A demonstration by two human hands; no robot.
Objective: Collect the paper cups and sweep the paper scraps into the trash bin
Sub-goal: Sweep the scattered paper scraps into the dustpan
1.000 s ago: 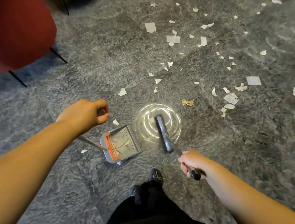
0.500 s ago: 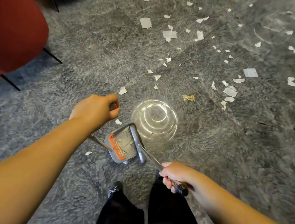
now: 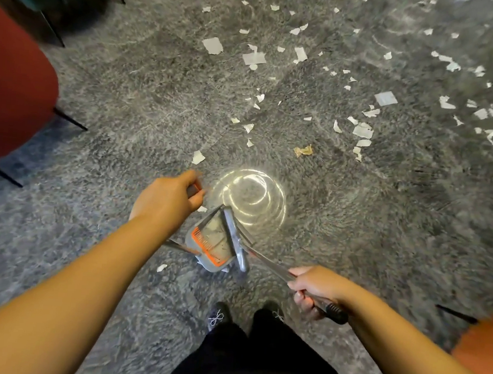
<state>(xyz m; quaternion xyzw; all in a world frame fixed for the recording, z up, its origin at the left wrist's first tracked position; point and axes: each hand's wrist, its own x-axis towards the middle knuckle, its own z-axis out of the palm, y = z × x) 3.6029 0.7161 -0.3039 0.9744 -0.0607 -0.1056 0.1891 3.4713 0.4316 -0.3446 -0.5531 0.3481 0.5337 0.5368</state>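
Rough carpet [image 3: 128, 93]; seemingly plastic dustpan [image 3: 205, 240].

Broom [image 3: 236, 239] head inside dustpan [image 3: 209, 243]

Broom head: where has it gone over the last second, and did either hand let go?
The broom head swept back from the carpet ahead to the dustpan mouth. The right hand holds the broom handle, the left hand the dustpan handle, as before. Paper scraps beyond lie unmoved.

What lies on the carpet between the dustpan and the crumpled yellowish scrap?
In the head view, a bright ringed patch of light lies on the carpet between the dustpan and the crumpled yellowish scrap; no white scraps show there.
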